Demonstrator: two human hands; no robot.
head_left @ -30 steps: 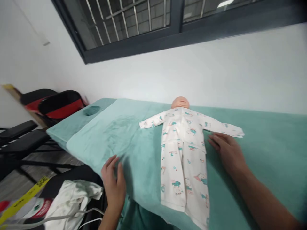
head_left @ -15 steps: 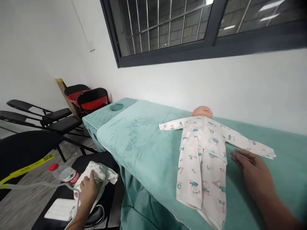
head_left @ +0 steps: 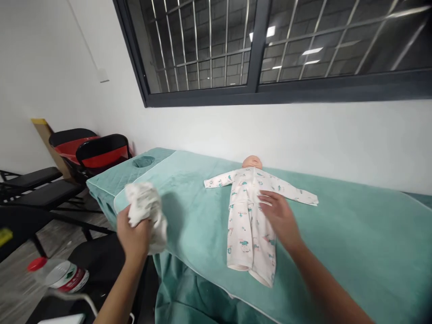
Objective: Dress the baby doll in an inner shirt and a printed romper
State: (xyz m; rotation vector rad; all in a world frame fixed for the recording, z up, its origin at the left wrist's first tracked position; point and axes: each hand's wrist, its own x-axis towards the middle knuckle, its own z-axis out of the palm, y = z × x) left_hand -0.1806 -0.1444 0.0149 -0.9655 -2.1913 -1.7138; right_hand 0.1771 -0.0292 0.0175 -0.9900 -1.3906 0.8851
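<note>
My left hand (head_left: 135, 234) is closed around a crumpled white cloth (head_left: 146, 207), held up over the near left edge of the bed; whether it is a garment I cannot tell. A baby doll (head_left: 252, 162) lies on the green bed cover (head_left: 199, 216), its head toward the wall. It wears a white printed baby outfit (head_left: 241, 229) with long sleeves spread to both sides and trousers below. My right hand (head_left: 278, 213) hovers at the right side of the outfit's chest, fingers apart and holding nothing. It hides part of the outfit.
A plastic bottle with a red cap (head_left: 64, 274) lies on a black chair (head_left: 97, 254) at lower left, near a white device (head_left: 64, 319) and a cable. Folding chairs (head_left: 104, 153) stand behind. The bed has a face hole (head_left: 143, 161); a barred window (head_left: 202, 49) is above.
My left hand has lifted the white cloth off the chair and brought it up to the bed. My right hand has moved in over the outfit's side. The view has shifted right.
</note>
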